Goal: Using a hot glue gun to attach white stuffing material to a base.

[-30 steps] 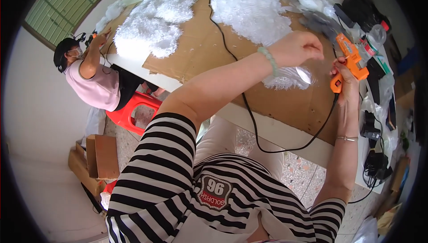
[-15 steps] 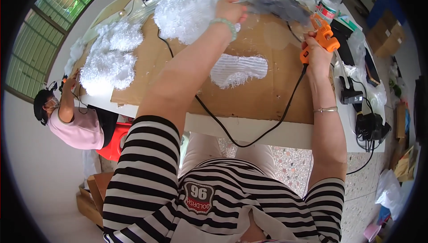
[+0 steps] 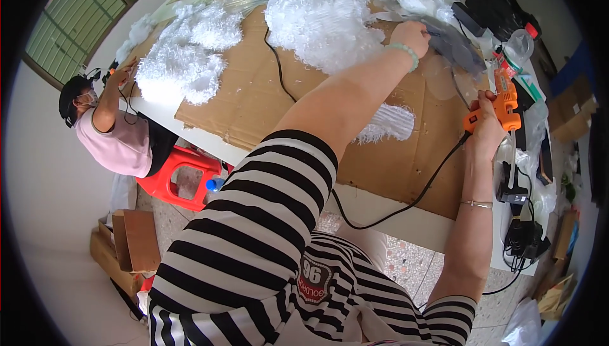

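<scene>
Cardboard (image 3: 438, 171) short of table edge (image 3: 415, 234), right fingers (image 3: 487, 99) round glue gun (image 3: 508, 106), left fingers (image 3: 422, 32) curled, hold unclear

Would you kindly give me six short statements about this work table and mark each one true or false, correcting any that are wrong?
1. The right hand holds an orange glue gun. True.
2. The cord of the glue gun is white. False: the cord is black.
3. A pale green beaded bracelet is worn on the left wrist. True.
4. The left hand is touching the cord. False: it is by the grey translucent sheets; whether it grips one is unclear.
5. White shaggy pieces lie on brown cardboard. True.
6. The co-worker at the left is standing. False: the co-worker sits on a red stool.
</scene>
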### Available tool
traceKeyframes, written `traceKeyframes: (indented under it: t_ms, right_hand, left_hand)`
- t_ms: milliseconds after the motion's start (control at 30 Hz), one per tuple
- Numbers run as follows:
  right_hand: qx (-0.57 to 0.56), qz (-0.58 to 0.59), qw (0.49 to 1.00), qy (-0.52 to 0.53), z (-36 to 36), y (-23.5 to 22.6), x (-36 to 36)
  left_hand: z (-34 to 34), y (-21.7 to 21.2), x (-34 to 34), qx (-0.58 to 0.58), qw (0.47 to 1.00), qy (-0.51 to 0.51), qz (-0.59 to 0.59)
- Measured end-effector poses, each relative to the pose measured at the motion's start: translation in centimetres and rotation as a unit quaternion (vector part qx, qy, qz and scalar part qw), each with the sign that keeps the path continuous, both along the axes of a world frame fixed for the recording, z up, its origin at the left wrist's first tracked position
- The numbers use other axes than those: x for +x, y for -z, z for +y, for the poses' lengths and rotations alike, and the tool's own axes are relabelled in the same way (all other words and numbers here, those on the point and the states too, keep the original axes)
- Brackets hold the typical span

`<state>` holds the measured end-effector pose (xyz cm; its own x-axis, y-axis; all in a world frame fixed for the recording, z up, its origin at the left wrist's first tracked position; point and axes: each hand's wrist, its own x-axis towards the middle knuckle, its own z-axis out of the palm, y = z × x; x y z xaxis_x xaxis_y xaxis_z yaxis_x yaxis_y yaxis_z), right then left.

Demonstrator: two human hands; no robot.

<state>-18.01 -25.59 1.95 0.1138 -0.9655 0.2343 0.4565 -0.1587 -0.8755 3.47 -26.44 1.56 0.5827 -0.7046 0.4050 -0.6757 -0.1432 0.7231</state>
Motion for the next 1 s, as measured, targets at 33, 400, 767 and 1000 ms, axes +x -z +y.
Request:
traceKeyframes:
  t_ms: [33, 400, 767, 1000]
  right_hand:
    - [0.004, 0.0, 1.0, 0.003, 0.0, 0.0, 0.0]
    - [0.01, 0.012, 0.999, -0.036, 1.0, 0.2, -0.4]
    - [-0.01, 0.022, 0.998, -0.066, 2.2, 0.2, 0.7]
    - [-0.018, 0.046, 0.995, -0.085, 1.3, 1.2, 0.4]
  left_hand:
    - [0.2, -0.6, -0.3, -0.019, 0.999, -0.007, -0.033]
    - [8.5, -3.4, -3.5, 0.061, 0.918, 0.305, 0.246]
    - [19.6, -6.0, -1.4, -0.04, 0.946, 0.174, 0.269]
    - [22.3, -2.9, -0.9, 0.042, 0.947, 0.169, 0.271]
